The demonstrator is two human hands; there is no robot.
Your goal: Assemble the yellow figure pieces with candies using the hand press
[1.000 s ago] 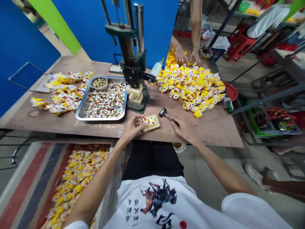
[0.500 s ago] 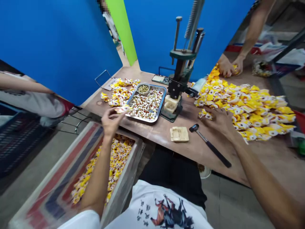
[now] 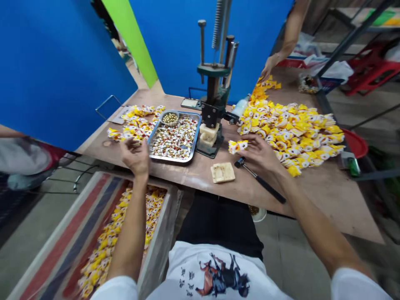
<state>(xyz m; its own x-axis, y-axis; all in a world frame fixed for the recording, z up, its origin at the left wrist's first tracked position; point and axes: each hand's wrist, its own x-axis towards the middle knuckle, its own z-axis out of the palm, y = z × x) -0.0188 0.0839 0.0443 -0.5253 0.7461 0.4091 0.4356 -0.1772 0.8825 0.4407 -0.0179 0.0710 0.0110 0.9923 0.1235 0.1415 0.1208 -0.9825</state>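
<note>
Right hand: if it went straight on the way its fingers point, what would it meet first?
Beyond the yellow-and-white piece that the right hand holds, probably the upright press, around its cream blocks. Height is unclear from this view.

1. I see one brown wooden table [image 3: 337, 208].
2. On it stands the hand press [image 3: 211, 112], and the metal tray [image 3: 196, 137] is just beside.
3. The hammer [image 3: 262, 182] lies near the cream block [image 3: 222, 172].
4. Yellow-and-white figures [image 3: 290, 129] make two piles.

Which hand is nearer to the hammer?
The right hand, just beyond the hammer, holding a yellow-white piece. The left hand is farther off, left of the metal tray.
</note>
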